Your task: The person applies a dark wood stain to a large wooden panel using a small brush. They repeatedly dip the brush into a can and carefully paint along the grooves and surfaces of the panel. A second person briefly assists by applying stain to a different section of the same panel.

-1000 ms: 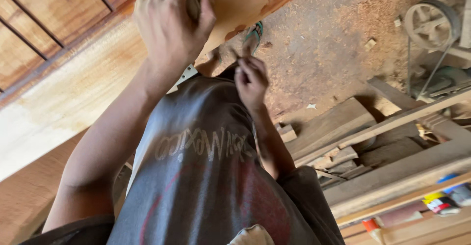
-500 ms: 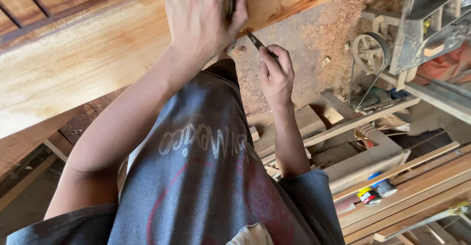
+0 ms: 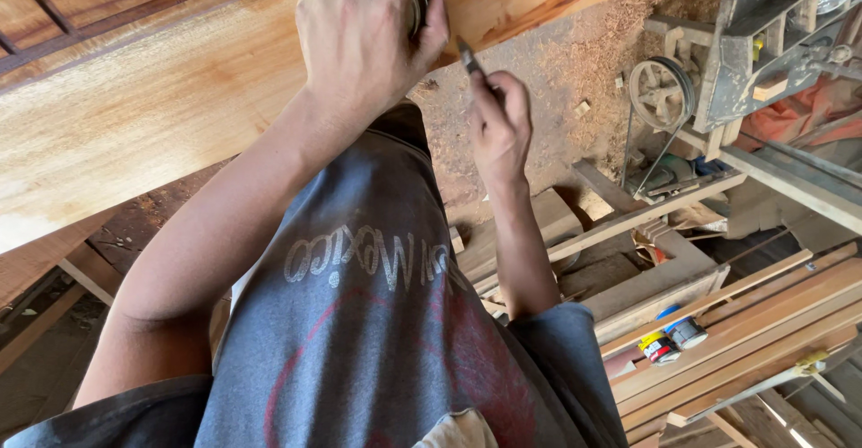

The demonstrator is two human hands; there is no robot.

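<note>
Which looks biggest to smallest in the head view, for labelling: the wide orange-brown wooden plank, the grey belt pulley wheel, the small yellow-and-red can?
1. Wide orange-brown wooden plank, by far.
2. Grey belt pulley wheel.
3. Small yellow-and-red can.
Pulley and can lie at different depths, so their order is unsure.

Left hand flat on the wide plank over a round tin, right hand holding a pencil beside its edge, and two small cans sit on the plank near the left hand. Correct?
Not quite. The cans sit on the stacked boards lower right, far from the left hand. Head view shows it. The rest holds: left hand on the plank over the tin, right hand holding the pencil.
</note>
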